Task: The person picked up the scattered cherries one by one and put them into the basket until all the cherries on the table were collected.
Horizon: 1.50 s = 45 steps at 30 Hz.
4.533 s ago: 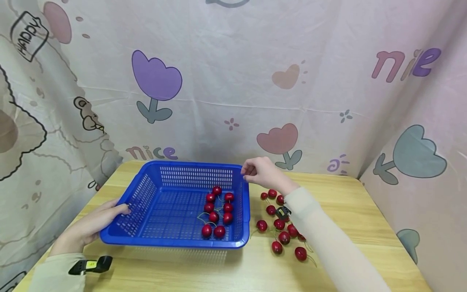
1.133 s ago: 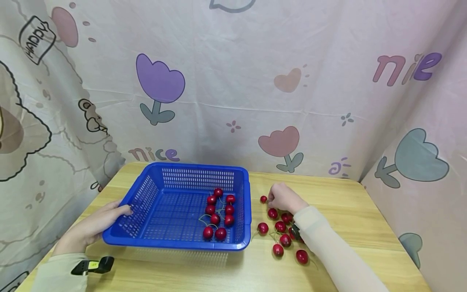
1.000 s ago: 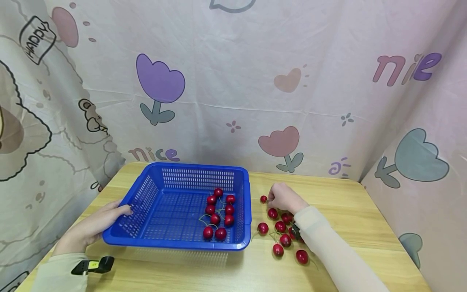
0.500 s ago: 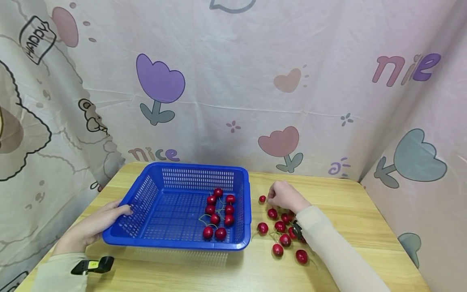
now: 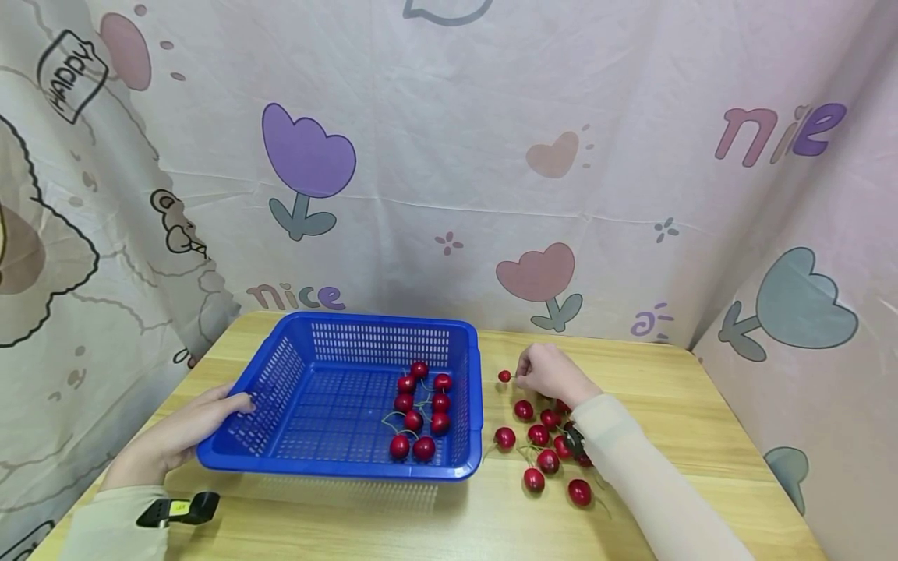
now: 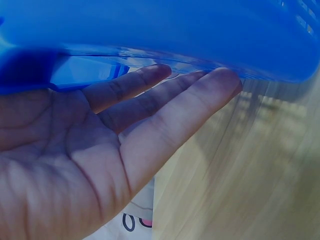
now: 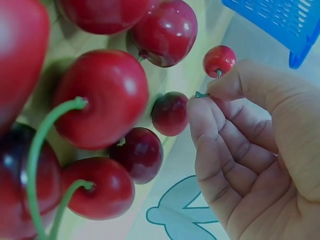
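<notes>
My left hand (image 5: pixel 178 432) holds the left rim of a blue plastic basket (image 5: pixel 295 471), thumb over the edge. In the left wrist view, the left hand's fingers (image 6: pixel 170 120) reach beneath the basket's blue underside (image 6: pixel 165 30). To the right of the basket, my right hand (image 5: pixel 550 370) pinches a green stem (image 7: pixel 201 94) between thumb and forefinger. A small red cherry (image 5: pixel 504 376) hangs at the fingertips, seen just past the thumb as a cherry (image 7: pixel 219 56) in the right wrist view. Several cherries with stems (image 5: pixel 423 449) lie inside the basket, in its right part.
Several loose cherries (image 5: pixel 547 462) lie on the wooden table (image 5: pixel 652 436) right of the basket, some partly hidden by the right sleeve (image 5: pixel 631 460). A printed cloth (image 5: pixel 421 195) hangs behind and at both sides of the table.
Some seconds ago my right hand was over the basket's right rim; it is now beside the loose cherries. Within the last second, the small cherry rose slightly with it. The left hand stayed on the basket.
</notes>
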### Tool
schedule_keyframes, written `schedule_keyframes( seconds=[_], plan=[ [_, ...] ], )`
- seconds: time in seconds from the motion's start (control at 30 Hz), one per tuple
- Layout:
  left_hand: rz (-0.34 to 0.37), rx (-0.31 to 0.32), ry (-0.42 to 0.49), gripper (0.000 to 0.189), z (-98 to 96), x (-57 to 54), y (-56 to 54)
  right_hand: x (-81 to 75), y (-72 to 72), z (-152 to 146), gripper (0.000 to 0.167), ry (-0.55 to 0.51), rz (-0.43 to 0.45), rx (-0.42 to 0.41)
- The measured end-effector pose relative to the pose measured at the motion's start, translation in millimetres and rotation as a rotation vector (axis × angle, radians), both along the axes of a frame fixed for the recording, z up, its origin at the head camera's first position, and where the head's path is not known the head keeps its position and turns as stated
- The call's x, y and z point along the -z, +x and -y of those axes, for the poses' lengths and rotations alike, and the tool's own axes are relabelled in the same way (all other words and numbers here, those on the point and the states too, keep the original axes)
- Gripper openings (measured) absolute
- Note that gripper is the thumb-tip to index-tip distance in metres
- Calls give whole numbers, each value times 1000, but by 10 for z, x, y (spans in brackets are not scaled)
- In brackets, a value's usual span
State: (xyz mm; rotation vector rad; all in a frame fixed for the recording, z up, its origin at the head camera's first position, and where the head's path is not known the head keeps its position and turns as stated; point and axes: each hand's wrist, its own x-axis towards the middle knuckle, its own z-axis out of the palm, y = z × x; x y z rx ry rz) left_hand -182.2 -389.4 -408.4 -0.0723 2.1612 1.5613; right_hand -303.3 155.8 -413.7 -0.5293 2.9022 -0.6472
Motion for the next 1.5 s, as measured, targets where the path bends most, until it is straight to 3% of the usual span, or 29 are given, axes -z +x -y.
schedule_keyframes(
  seconds=[0.5, 0.97, 1.5],
  plan=[
    [-4, 1, -6, 74, -1, -1, 1, -139, -35, -52, 9, -28, -41, -2],
    [-3, -32, -33, 75, -23, -14, 8, -425, -31, -40, 6, -63, -138, -56],
    [1, -38, -45, 75, -26, -20, 7, -687, -24, 139, 4, -97, -160, -89]
  ],
)
